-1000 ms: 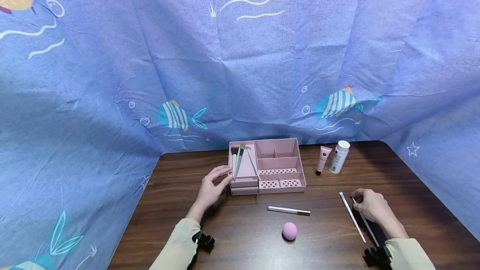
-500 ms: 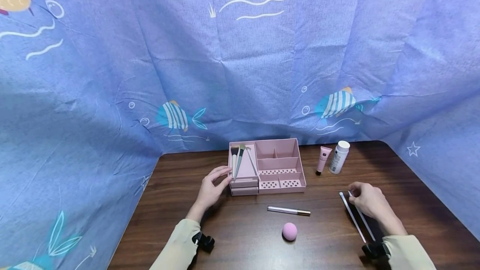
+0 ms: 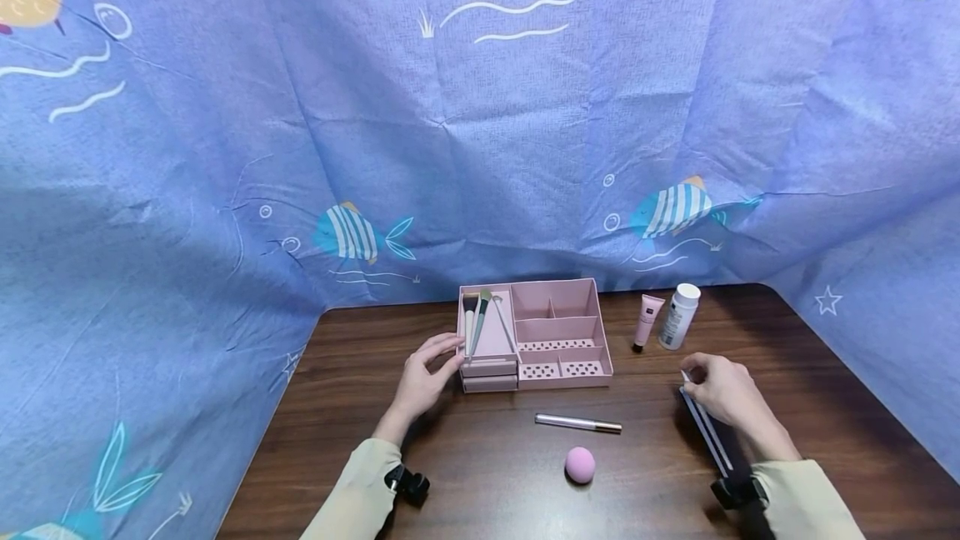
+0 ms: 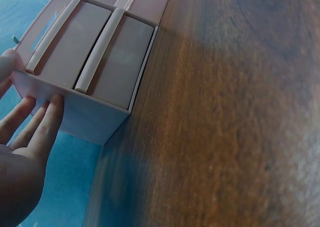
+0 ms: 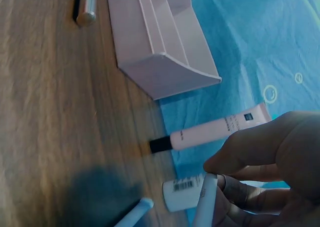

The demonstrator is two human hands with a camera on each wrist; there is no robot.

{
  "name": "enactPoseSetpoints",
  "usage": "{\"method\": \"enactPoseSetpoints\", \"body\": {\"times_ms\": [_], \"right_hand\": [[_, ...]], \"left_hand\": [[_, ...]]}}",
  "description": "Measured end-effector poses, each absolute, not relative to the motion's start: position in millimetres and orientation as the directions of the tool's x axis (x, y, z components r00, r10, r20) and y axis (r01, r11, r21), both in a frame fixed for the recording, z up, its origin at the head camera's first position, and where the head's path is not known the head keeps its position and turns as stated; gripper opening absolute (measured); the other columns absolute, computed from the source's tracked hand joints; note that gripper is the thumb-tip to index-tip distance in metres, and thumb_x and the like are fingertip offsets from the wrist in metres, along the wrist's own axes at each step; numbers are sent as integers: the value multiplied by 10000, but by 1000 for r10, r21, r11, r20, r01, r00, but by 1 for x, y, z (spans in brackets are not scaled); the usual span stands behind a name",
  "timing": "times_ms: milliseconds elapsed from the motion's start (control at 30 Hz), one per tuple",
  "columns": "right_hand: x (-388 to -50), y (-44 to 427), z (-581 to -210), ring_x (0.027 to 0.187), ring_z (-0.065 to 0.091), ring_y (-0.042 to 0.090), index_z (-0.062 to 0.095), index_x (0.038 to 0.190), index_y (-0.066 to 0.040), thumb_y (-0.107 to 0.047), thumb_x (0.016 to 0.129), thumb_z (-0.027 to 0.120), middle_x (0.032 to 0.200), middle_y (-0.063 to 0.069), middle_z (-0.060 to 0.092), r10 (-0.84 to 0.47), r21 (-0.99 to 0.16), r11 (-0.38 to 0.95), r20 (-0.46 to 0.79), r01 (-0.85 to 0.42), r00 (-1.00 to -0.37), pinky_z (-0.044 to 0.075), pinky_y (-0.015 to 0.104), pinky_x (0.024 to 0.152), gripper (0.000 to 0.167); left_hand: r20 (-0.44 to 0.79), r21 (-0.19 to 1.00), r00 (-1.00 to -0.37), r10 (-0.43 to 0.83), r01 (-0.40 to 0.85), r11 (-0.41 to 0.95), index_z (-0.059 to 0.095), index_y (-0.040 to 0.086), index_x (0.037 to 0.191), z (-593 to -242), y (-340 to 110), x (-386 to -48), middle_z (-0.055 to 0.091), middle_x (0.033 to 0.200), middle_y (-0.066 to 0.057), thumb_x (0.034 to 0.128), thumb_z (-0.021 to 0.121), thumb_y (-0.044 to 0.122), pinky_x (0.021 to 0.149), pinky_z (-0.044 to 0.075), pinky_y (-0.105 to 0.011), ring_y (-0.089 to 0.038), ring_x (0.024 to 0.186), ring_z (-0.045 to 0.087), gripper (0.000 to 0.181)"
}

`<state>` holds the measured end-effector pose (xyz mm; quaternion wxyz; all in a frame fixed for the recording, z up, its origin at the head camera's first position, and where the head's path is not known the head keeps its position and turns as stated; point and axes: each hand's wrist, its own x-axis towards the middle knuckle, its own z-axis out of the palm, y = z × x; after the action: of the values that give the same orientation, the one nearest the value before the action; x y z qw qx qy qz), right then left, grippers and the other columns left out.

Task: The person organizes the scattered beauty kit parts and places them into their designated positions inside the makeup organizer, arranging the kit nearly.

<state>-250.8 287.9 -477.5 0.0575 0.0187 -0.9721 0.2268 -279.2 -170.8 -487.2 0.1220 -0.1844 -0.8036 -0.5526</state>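
Observation:
The left hand touches the left side of a pink makeup organizer; in the left wrist view its fingertips lie against the side wall, fingers mostly straight, the thumb near the upper edge. On the right of the table, the right hand pinches the end of a slim white makeup brush between thumb and fingers. A second slim white brush lies beside it, close to the held one in the head view. Several makeup brushes rest on top of the organizer's left part, above two drawers.
A pink tube and a white bottle stand at the back right. In front of the organizer lie a silver pen-like tube and a pink ball-shaped sponge. A blue patterned cloth hangs behind the table.
The right hand has moved left and slightly away from the person with the makeup brush, nearing the second brush. The left hand stays at the organizer.

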Motion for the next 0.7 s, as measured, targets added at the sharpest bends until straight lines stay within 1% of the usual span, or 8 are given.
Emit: {"method": "enactPoseSetpoints", "body": {"times_ms": [133,300,433,567,667,700], "right_hand": [[-253,281,-474,668,571,151,690,997,-25,-81,760,712,755,7,668,-38,-447,888,158,-106,-987,442,349,584,245],[-257,271,-468,664,568,139,684,1003,-4,-63,763,699,759,19,675,-77,-461,874,180,-153,-981,436,320,576,248],[-261,263,-465,665,572,137,693,1015,-5,-64,754,699,761,21,679,-79,-465,871,190,-161,-979,448,316,582,267],[-266,254,-460,654,568,129,697,1000,-17,-64,740,699,741,7,675,-102,-461,866,217,-194,-971,444,315,578,264],[-271,248,-457,655,573,126,696,989,-23,-61,734,701,737,0,675,-122,-463,858,236,-222,-964,447,319,581,258],[-272,245,-455,659,577,126,698,991,-26,-61,736,703,739,-4,677,-124,-466,855,239,-226,-963,453,320,587,257]], "left_hand": [[404,837,-900,162,435,331,681,12,1189,-487,-171,-279,623,1270,-160,903,684,71,1047,452,-259,-295,1211,575,292],[417,825,-895,159,446,347,677,-5,1187,-488,-170,-279,625,1261,-167,895,689,60,1034,479,-335,-311,1193,582,300],[439,816,-887,144,460,349,680,10,1189,-501,-171,-287,630,1254,-155,892,695,69,1033,481,-365,-322,1181,585,303],[436,822,-891,131,453,344,692,72,1194,-518,-174,-298,632,1265,-105,896,703,111,1038,472,-309,-275,1188,585,301],[433,824,-891,136,453,341,698,113,1194,-520,-176,-299,634,1265,-71,899,706,149,1027,462,-242,-230,1186,586,298],[430,826,-892,139,451,339,699,129,1195,-521,-176,-300,634,1266,-58,901,706,167,1031,457,-236,-215,1186,585,297]]}}
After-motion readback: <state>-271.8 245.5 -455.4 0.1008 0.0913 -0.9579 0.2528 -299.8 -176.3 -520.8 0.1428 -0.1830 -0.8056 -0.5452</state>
